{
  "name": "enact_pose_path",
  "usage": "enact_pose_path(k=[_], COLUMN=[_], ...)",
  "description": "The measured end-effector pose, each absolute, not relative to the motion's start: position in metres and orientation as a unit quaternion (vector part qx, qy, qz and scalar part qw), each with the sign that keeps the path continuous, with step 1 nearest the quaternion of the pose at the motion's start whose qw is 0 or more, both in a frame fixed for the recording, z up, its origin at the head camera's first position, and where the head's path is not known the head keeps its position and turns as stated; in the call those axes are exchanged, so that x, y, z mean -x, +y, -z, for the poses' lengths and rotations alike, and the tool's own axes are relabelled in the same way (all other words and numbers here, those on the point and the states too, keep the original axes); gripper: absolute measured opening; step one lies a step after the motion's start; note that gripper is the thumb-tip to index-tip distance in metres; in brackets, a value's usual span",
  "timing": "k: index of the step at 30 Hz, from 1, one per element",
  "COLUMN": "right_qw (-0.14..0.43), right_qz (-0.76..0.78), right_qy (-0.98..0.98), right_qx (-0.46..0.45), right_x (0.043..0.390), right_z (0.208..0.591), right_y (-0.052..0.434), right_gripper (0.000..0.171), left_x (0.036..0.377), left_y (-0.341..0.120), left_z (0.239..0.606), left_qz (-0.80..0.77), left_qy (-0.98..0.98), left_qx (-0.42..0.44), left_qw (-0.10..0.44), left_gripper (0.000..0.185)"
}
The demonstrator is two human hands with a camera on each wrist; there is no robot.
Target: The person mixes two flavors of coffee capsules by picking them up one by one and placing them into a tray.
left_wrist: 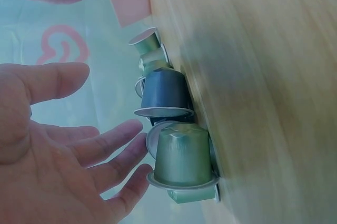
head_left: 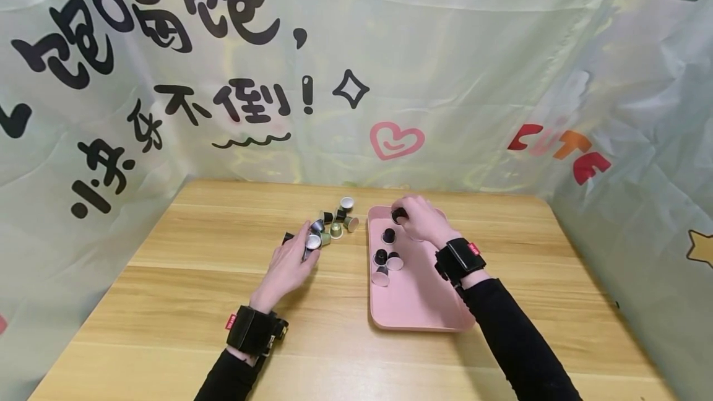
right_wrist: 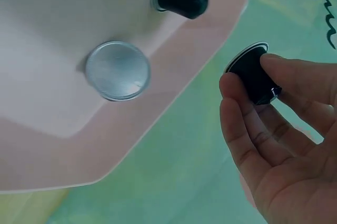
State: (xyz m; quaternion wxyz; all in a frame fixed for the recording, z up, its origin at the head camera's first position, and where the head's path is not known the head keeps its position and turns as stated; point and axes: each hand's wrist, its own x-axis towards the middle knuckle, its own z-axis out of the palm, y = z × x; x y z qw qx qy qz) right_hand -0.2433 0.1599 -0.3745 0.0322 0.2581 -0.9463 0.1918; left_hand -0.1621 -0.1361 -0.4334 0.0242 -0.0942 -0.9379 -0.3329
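My right hand pinches a black coffee capsule between thumb and fingers, over the far left part of the pink tray. My left hand is beside a pile of capsules on the table, its fingers spread and slightly bent with nothing gripped. In the left wrist view, its fingertips come close to a green capsule; whether they touch is unclear. A dark blue capsule lies beyond the green one. Inside the tray are a black capsule and several others along the left side.
More capsules, among them a green one and a white-lidded one, lie left of the tray on the wooden table. A printed cloth hangs behind the table. In the right wrist view, a capsule with its silver lid showing lies in the tray.
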Motion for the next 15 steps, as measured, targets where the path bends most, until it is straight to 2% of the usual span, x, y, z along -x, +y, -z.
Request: enact_pose_path(k=[15], right_qw=[-0.018], right_qz=[-0.108], right_qy=[-0.978], right_qx=[-0.180], right_x=[0.256], right_z=[0.389], right_y=[0.160], right_gripper=[0.008], left_x=[0.162], left_y=[-0.135], left_z=[0.432], left_qz=[0.332], left_qy=[-0.938], left_qx=[0.092], left_qw=[0.019], left_gripper=[0.071])
